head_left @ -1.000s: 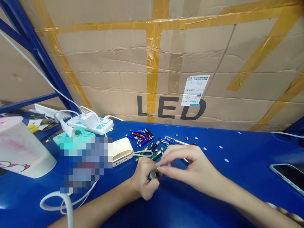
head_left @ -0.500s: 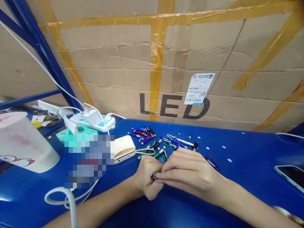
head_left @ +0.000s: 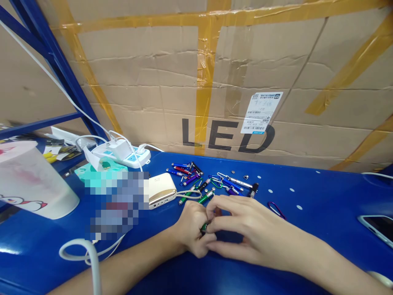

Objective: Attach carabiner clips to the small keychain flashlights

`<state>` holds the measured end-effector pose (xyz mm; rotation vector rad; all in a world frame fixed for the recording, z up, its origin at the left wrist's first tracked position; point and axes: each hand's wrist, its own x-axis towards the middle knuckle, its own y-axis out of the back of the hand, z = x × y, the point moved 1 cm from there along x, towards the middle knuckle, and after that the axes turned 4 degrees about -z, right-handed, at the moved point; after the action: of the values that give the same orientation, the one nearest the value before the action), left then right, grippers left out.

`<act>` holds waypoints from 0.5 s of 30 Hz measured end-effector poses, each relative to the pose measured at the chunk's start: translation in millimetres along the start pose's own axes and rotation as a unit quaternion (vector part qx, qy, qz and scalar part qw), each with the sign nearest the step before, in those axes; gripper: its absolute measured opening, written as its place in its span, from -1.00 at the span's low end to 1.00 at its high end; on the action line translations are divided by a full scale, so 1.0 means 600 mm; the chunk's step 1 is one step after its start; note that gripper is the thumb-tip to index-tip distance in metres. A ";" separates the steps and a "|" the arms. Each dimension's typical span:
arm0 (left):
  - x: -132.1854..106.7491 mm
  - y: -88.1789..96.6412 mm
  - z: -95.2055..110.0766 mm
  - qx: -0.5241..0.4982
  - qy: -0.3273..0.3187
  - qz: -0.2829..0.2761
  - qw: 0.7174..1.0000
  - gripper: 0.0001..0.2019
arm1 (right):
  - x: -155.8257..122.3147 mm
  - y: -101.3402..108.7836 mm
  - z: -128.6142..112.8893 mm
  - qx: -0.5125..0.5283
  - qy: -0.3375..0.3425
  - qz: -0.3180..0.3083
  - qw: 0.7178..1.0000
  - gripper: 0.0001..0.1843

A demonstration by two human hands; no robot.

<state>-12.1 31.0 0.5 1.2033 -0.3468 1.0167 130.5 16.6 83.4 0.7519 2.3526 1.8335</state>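
Remotely, I view a taped cardboard box (head_left: 147, 82) behind a blue table (head_left: 337, 196), where the right hand (head_left: 253, 229), its fingers parted, meets the left hand (head_left: 192, 227), curled around a green cylinder (head_left: 204, 226) with one end showing by a right fingertip. I judge a slack left grip or off-centre push could make it slip and drop.

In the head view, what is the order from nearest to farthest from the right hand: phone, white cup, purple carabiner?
1. Purple carabiner: just beyond the right hand.
2. Phone: at the right edge.
3. White cup: at far left.
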 end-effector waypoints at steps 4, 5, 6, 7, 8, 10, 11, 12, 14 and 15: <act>-0.001 0.000 -0.003 -0.005 0.041 -0.068 0.997 -0.80 | 0.001 0.013 0.025 0.068 -0.005 0.021 0.997 -0.85; 0.001 0.003 -0.002 -0.014 0.057 -0.077 0.995 -0.83 | 0.000 0.015 0.037 0.089 -0.011 0.048 0.995 -0.85; 0.003 0.006 0.000 -0.022 0.071 -0.083 0.994 -0.87 | -0.001 0.014 0.052 0.092 -0.030 0.074 0.993 -0.84; 0.004 0.009 0.002 -0.030 0.081 -0.087 0.993 -0.89 | -0.002 0.012 0.068 0.071 -0.056 0.099 0.991 -0.84; 0.006 0.011 0.004 -0.036 0.082 -0.094 0.992 -0.91 | -0.003 0.006 0.083 0.027 -0.088 0.110 0.990 -0.84; 0.008 0.012 0.009 -0.038 0.069 -0.113 0.990 -0.92 | -0.003 -0.012 0.110 -0.083 -0.134 0.085 0.984 -0.83; 0.008 0.011 0.011 -0.034 0.058 -0.129 0.989 -0.91 | -0.003 -0.023 0.120 -0.127 -0.136 0.068 0.980 -0.81; 0.007 0.009 0.012 -0.028 0.046 -0.146 0.988 -0.89 | -0.002 -0.034 0.128 -0.157 -0.132 0.054 0.977 -0.79; 0.004 0.002 0.014 -0.015 0.022 -0.183 0.983 -0.85 | 0.000 -0.053 0.140 -0.195 -0.123 0.036 0.972 -0.76; 0.003 0.000 0.014 -0.007 0.012 -0.197 0.980 -0.84 | 0.001 -0.059 0.143 -0.211 -0.121 0.031 0.970 -0.75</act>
<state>-8.7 24.5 4.7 1.1862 -0.0880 0.6820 147.2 87.9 25.7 0.9318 1.7282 2.0314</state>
